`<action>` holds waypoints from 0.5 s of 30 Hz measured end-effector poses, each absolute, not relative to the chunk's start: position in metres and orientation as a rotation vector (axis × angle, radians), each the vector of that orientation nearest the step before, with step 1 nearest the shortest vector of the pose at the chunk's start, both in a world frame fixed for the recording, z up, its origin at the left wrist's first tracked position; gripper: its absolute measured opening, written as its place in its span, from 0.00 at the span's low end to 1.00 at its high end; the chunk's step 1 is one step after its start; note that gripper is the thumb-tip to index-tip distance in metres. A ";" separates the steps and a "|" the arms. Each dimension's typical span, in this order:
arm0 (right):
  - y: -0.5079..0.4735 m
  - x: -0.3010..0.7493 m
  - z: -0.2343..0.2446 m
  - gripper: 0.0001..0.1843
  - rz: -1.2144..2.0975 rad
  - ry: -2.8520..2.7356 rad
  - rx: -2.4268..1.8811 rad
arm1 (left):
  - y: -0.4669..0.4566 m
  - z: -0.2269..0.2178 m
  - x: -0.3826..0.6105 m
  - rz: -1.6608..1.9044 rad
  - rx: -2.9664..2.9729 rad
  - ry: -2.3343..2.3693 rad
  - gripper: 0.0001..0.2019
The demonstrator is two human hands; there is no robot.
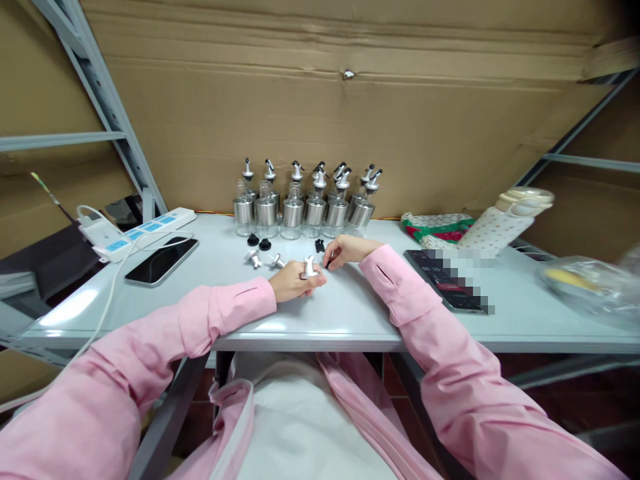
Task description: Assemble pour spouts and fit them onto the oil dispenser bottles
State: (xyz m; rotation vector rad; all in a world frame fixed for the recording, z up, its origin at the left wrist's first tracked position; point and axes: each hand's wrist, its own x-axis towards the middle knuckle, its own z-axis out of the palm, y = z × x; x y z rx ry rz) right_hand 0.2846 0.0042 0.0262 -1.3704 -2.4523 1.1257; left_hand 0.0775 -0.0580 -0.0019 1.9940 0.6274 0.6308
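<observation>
This looks like a small packing or assembly station in a storeroom or workshop. Flattened cardboard sheets (pixel 350 100) wall off the back of the frame, held between grey metal shelving uprights (pixel 100 100) at upper left and right. A plain white worktable (pixel 350 313) carries a row of identical glass dispenser bottles (pixel 305 203) at centre, and a power strip (pixel 145 230) at left.
</observation>
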 end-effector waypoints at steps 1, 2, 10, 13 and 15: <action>0.004 0.284 0.027 0.19 1.080 -2.442 -1.389 | -0.058 -0.002 0.077 0.629 1.992 0.631 0.21; 0.004 0.284 0.027 0.19 1.025 -2.431 -1.405 | -0.058 -0.002 0.077 0.630 1.991 0.632 0.21; 0.009 0.287 0.024 0.10 0.653 -2.465 -1.500 | -0.058 -0.003 0.077 0.643 2.003 0.621 0.23; 0.009 0.289 0.024 0.13 0.641 -2.493 -1.534 | -0.058 -0.002 0.077 0.631 2.003 0.623 0.24; 0.008 0.291 0.025 0.16 0.673 -2.502 -1.543 | -0.057 -0.002 0.077 0.627 1.995 0.617 0.27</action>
